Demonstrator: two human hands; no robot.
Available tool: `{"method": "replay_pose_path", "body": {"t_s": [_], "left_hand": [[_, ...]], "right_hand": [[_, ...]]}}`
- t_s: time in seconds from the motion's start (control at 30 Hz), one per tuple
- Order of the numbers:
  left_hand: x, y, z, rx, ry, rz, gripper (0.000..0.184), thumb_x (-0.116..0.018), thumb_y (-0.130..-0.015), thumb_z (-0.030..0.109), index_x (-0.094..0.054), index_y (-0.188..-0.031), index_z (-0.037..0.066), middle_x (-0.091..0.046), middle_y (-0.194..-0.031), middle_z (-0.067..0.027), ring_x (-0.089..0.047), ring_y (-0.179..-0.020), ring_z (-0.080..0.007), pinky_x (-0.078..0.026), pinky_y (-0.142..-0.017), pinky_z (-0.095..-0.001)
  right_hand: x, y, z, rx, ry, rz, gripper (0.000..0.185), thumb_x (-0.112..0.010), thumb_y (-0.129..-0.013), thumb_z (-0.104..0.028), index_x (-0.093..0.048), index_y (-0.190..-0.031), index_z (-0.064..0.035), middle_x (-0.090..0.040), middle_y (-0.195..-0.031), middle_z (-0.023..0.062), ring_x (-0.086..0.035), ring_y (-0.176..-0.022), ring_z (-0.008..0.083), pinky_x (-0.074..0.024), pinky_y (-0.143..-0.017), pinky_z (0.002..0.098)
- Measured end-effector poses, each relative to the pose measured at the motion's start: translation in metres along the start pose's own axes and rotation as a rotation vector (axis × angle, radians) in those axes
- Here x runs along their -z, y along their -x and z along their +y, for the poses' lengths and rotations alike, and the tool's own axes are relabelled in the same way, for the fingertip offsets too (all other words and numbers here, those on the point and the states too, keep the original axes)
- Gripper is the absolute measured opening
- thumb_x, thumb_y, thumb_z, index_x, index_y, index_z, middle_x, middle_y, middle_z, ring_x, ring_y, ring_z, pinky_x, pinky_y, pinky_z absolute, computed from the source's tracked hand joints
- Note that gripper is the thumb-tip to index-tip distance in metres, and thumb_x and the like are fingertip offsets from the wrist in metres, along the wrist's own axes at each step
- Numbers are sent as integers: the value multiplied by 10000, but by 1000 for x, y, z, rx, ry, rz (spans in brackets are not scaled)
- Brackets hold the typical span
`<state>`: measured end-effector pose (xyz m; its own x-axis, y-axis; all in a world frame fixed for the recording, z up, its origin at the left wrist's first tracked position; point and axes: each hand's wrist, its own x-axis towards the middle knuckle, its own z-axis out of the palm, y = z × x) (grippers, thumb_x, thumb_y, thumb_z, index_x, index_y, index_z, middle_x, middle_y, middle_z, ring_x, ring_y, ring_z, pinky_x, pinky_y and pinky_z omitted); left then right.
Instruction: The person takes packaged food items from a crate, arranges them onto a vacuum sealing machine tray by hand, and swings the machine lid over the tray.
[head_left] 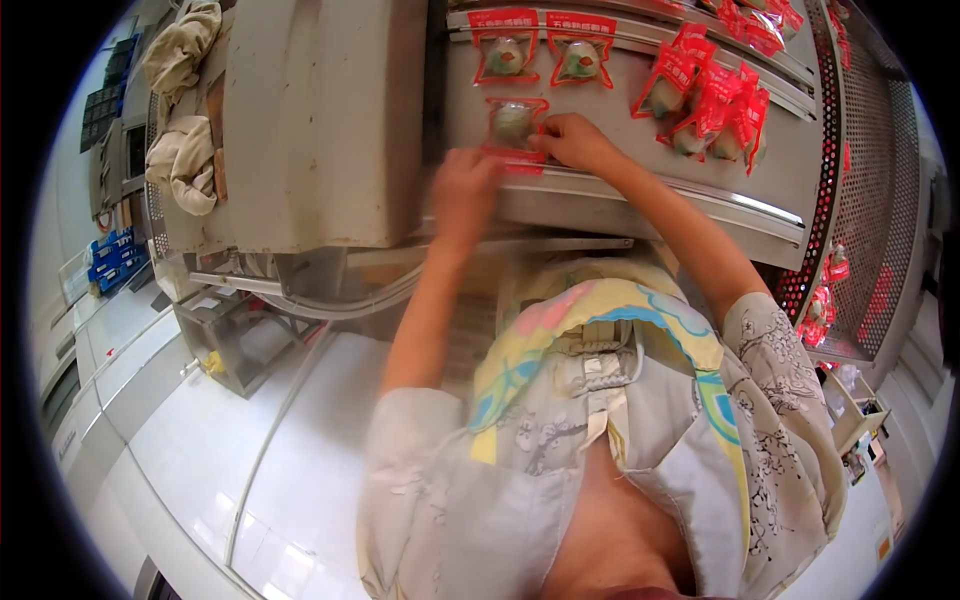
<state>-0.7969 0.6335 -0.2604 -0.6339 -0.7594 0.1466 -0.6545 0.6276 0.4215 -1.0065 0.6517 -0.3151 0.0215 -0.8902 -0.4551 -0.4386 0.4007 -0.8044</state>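
Note:
In the head view, a red-and-clear packet with a pale egg inside (514, 124) lies flat near the front metal bar of the work surface. My right hand (580, 143) has its fingers closed at the packet's right edge. My left hand (466, 195) is at the packet's lower left corner, smeared by motion, so its fingers cannot be made out. Behind this packet, two similar egg packets, a left one (504, 48) and a right one (580, 52), lie side by side against another metal bar.
A pile of egg packets (712, 105) lies to the right on the metal surface (620, 150). A big metal cover (310, 120) stands at the left, with crumpled cloths (183, 165) beside it. At the far right is a perforated metal basket (875, 190) with red packets.

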Motion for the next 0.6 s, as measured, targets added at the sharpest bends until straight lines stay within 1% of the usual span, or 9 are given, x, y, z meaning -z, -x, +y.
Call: {"method": "replay_pose_path", "body": {"t_s": [0.1,0.2,0.23,0.3,0.33,0.4,0.43,0.5,0.6], "left_hand": [[4,4,2,-9,-81,-14,102,-668,-745,66,-630,-836,92,-597,-865,-50,-556,-850,-261,-463,-726,-378],[9,18,4,41,-129,-43,104,-661,-743,58,-630,-836,93,-599,-864,-49,-557,-847,-258,-456,-735,-377],[10,23,4,63,-138,-55,106,-660,-743,57,-631,-838,93,-600,-870,-49,-558,-850,-257,-455,-740,-376],[15,21,17,69,-130,36,121,-653,-749,60,-641,-862,100,-607,-872,-47,-563,-855,-254,-454,-749,-373],[15,18,23,72,-124,83,129,-650,-752,61,-646,-873,103,-611,-873,-45,-566,-858,-253,-454,-754,-372],[7,9,30,-3,-104,136,158,-639,-745,48,-663,-888,112,-618,-874,-44,-573,-865,-251,-460,-753,-372],[4,6,32,-40,-91,164,175,-634,-741,42,-671,-895,117,-621,-875,-43,-576,-868,-251,-462,-752,-372],[-6,9,27,-39,-29,89,201,-625,-726,24,-683,-891,121,-624,-871,-43,-581,-868,-252,-469,-746,-371],[-6,8,26,-31,15,55,221,-610,-709,2,-694,-873,123,-625,-866,-43,-587,-865,-252,-478,-732,-367]], "right_hand": [[-6,2,-2,0,-6,56,281,-661,-802,-319,-648,-859,-45,-633,-739,133,-616,-711,285,-470,-659,395],[-11,6,-12,109,-8,61,269,-665,-826,-280,-656,-874,-15,-627,-681,94,-567,-618,166,-453,-613,333],[-13,7,-15,93,7,71,263,-667,-824,-282,-661,-884,-26,-632,-687,95,-577,-623,175,-456,-615,338],[-16,7,-20,64,44,92,252,-669,-818,-285,-671,-904,-48,-642,-697,96,-598,-632,195,-461,-619,346],[-16,8,-21,61,55,94,252,-668,-806,-297,-668,-912,-67,-650,-734,98,-610,-681,232,-472,-645,367],[-16,9,-22,51,79,99,258,-667,-782,-319,-663,-927,-106,-666,-808,102,-636,-779,307,-493,-696,409],[-18,8,-19,73,58,112,261,-667,-781,-319,-665,-936,-109,-666,-804,104,-637,-784,309,-495,-698,409],[-20,7,-15,116,22,140,268,-667,-778,-319,-669,-954,-117,-668,-796,109,-640,-795,311,-498,-702,410],[-6,14,-23,54,-15,73,304,-664,-781,-318,-663,-1012,-120,-672,-954,112,-629,-905,302,-495,-749,408]]}}
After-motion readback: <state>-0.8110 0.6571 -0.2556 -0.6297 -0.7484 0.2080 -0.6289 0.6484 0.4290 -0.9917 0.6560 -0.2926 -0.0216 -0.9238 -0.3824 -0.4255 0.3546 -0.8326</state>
